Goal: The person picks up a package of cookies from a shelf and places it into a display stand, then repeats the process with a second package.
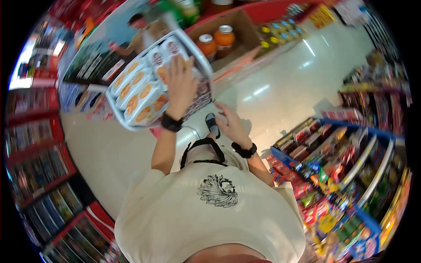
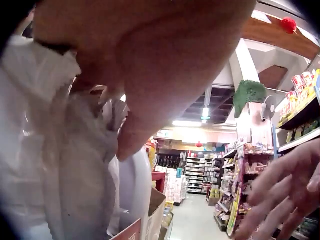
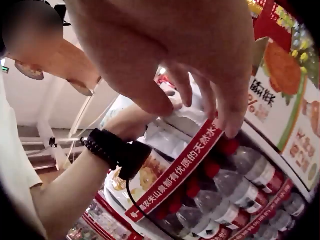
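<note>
My left hand rests over the white plastic packages, which carry pictures of round golden baked snacks. Its fingers lie extended across the upper right packages. Close up in the left wrist view, the thumb hangs beside the crinkled end of a white package. The packages fill a white-rimmed bin in front of me. Just off the bin's near right side, my right hand hangs in the air, fingers loosely bent and holding nothing. From the right wrist, it appears above a red printed band.
A cardboard box with orange-filled jars adjoins the bin. Red-capped water bottles show below the red band. At my right stands a blue-edged snack rack; red shelves line the left. Pale floor runs between.
</note>
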A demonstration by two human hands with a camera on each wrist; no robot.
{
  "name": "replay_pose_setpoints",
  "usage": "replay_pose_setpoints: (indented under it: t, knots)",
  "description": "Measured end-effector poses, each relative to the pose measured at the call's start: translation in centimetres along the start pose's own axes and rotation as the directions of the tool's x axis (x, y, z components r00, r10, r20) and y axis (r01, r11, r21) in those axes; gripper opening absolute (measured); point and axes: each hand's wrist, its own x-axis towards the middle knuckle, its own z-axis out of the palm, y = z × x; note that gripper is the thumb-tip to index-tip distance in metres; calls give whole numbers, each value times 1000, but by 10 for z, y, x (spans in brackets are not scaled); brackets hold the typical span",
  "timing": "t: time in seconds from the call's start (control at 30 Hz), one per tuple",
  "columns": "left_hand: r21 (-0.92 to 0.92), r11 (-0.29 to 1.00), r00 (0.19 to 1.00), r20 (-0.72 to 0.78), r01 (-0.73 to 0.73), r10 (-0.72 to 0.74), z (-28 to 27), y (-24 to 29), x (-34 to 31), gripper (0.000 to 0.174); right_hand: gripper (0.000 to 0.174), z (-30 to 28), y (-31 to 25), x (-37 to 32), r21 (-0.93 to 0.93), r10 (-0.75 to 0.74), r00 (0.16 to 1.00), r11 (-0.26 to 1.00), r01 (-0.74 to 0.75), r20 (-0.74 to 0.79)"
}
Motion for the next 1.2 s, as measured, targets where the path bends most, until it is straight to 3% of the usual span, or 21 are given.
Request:
replay_pose_setpoints:
  t: [0.1, 0.17, 0.23, 0.27, 0.3, 0.33, 0.37, 0.4, 0.47, 0.53, 0.63, 0.7, 0.77, 0.8, 0.87, 0.93, 1.0, 1.03, 1.1, 1.13, 1.2]
  knots:
    - [-46, 990, 991, -15, -136, 136, -15, 29, -30, 55, 40, -20, 7, -70, -3, 13, 989, 1000, -14, -150]
    - [-239, 933, 953, 77, -269, 294, -19, 65, -60, 49, 34, -33, 13, -127, 5, 114, 964, 993, -116, -240]
    - [-582, 737, 830, 178, -345, 528, -15, 103, -99, 41, 33, -40, 20, -189, -113, 66, 905, 986, -125, -421]
    - [-744, 649, 743, 342, -160, 575, -14, 130, -121, 39, 32, -38, 26, -222, -177, 48, 869, 972, -154, -492]
    - [-813, 540, 618, 313, -218, 721, -16, 162, -141, 39, 34, -34, 32, -259, -199, 128, 842, 943, -267, -524]
    - [-864, 500, 442, 429, -52, 788, -21, 198, -161, 39, 36, -32, 36, -294, -214, 200, 805, 903, -373, -559]
    - [-908, 347, 357, 251, -237, 900, -20, 231, -185, 41, 36, -30, 33, -327, -179, 251, 764, 885, -430, -594]
    - [-902, 290, 210, 231, -319, 950, -27, 266, -206, 39, 36, -24, 31, -360, -123, 321, 704, 857, -501, -633]
    - [-971, 139, -40, 149, -194, 988, -34, 326, -252, 38, 36, -7, 31, -424, -35, 318, 573, 853, -520, -755]
    - [-990, 31, -271, 69, -141, 960, -44, 368, -295, 36, 37, 16, 32, -481, 9, 277, 419, 842, -539, -865]
    - [-954, -259, -488, -154, -154, 859, -57, 418, -344, 35, 37, 54, 18, -549, 109, 245, 178, 827, -552, -953]
    - [-943, -315, -620, -183, -110, 763, -61, 453, -379, 36, 36, 75, 9, -588, 160, 230, 54, 809, -566, -972]
    - [-917, -390, -676, -233, -88, 699, -63, 482, -412, 37, 33, 98, 2, -613, 356, 291, -210, 823, -443, -934]
    - [-900, -432, -719, -263, -57, 643, -66, 498, -429, 37, 33, 106, 1, -623, 351, 278, -225, 827, -438, -934]
    - [-882, -470, -766, -292, -16, 573, -68, 525, -458, 38, 32, 120, -2, -644, 445, 311, -386, 831, -333, -869]
    - [-866, -501, -833, -290, 18, 471, -67, 549, -493, 40, 32, 125, -3, -671, 533, 401, -411, 797, -284, -819]
    - [-867, -498, -825, -278, -4, 491, -69, 570, -522, 40, 32, 127, 5, -701, 513, 418, -322, 797, -320, -850]
    - [-878, -479, -830, -273, 8, 486, -71, 582, -534, 40, 32, 125, 9, -717, 520, 421, -330, 790, -323, -845]
    - [-884, -466, -829, -283, 32, 481, -87, 615, -557, 40, 32, 106, 0, -757, 589, 531, -259, 755, -288, -807]
    - [-903, -422, -825, -302, 86, 478, -90, 628, -569, 39, 32, 102, 8, -779, 594, 534, -263, 748, -295, -803]
    - [-920, -360, -817, -322, 152, 478, -95, 657, -596, 38, 32, 98, 30, -821, 468, 363, -306, 775, -424, -880]
